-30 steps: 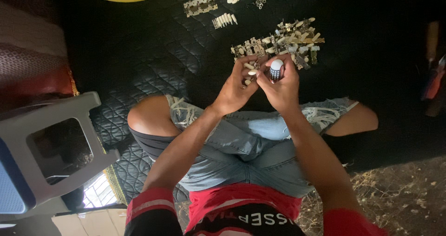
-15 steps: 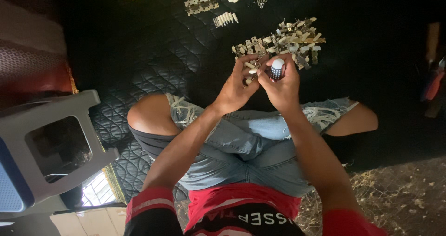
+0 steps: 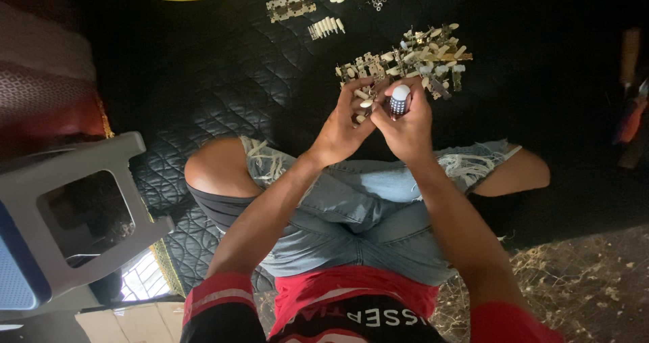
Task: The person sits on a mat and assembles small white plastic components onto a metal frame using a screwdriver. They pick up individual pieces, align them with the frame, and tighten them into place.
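Right hand [image 3: 405,123] clenched round a white-capped screwdriver [image 3: 399,101], left hand [image 3: 341,123] pinching a small metal part [image 3: 365,104]. Best kept steady, tip square, above centre frame.

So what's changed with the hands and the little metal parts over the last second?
Nothing visibly changed. The right hand still grips the white-capped tool, the left hand still pinches a small part, and the pile of parts lies as before on the black quilted mat.

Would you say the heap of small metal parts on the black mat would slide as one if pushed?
Probably not: the heap of small metal parts looks loose and separate, so it would likely scatter. The quilted black mat may snag pieces. Rounded cream tips suggest some might roll.
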